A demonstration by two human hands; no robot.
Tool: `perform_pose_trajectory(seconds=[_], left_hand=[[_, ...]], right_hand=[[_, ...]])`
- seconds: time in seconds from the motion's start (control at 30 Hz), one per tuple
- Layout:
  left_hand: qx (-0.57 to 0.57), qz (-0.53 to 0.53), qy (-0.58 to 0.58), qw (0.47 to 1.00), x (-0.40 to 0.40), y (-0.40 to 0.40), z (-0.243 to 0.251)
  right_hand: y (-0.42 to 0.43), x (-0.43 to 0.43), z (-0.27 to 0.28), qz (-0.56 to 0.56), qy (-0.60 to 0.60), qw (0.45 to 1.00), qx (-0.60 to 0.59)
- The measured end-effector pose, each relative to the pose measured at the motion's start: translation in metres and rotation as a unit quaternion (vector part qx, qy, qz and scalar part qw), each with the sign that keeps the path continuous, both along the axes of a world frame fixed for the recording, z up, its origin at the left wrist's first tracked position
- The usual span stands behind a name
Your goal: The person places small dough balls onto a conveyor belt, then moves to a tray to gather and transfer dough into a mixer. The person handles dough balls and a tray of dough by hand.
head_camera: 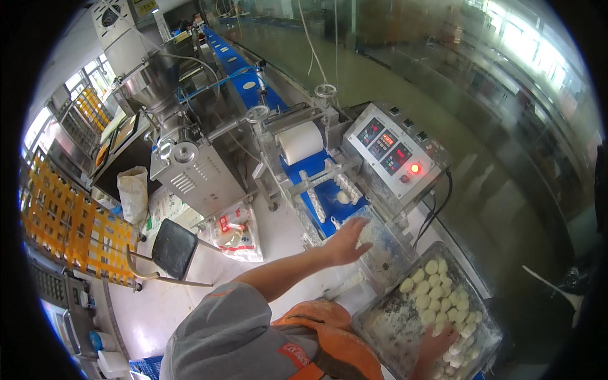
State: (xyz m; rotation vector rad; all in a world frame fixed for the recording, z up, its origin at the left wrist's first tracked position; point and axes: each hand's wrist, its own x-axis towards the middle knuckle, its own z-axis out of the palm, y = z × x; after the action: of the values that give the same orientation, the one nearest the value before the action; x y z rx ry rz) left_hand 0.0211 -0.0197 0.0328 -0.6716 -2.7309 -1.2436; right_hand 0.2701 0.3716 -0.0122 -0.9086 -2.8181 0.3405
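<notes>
My left hand point(349, 242) reaches over the infeed end of a dough-sheeting machine, its fingers apart and nothing visible in it. Just beyond the fingertips, a dough ball point(343, 197) sits on the blue conveyor belt point(327, 187) between two guide rails, short of the white roller point(300, 142). At the lower right, my right hand point(438, 339) is among the pale dough balls point(434, 292) in a flour-dusted tray point(380, 332). Its fingertips touch several of them; whether they grip one is hidden.
Right of the belt stands a control box point(396, 152) with red displays and a lit red lamp. A steel hopper machine point(199, 171) is on the left. Flat dough discs point(249, 85) lie along the far belt. A black-seated chair point(175, 248) and a printed plastic sack point(237, 232) are on the floor.
</notes>
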Motion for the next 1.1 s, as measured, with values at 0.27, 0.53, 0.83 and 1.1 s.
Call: perform_pose_trajectory(seconds=[0.27,0.53,0.83,1.1], left_hand=[[0.074,-0.113,-0.115,0.984,0.051,0.052,0.007],[0.075,-0.19,-0.13,0.97,0.066,0.072,-0.001],[0.033,-0.176,-0.22,0.959,0.074,0.059,0.023],[0.204,-0.257,-0.445,0.833,0.111,0.107,0.02]], right_hand=[[-0.021,0.009,-0.024,0.077,0.009,0.997,-0.025],[-0.002,-0.018,-0.028,0.075,0.037,0.994,-0.065],[-0.033,0.019,0.002,-0.033,0.136,0.873,-0.468],[-0.122,-0.021,0.09,0.33,0.209,0.852,-0.348]])
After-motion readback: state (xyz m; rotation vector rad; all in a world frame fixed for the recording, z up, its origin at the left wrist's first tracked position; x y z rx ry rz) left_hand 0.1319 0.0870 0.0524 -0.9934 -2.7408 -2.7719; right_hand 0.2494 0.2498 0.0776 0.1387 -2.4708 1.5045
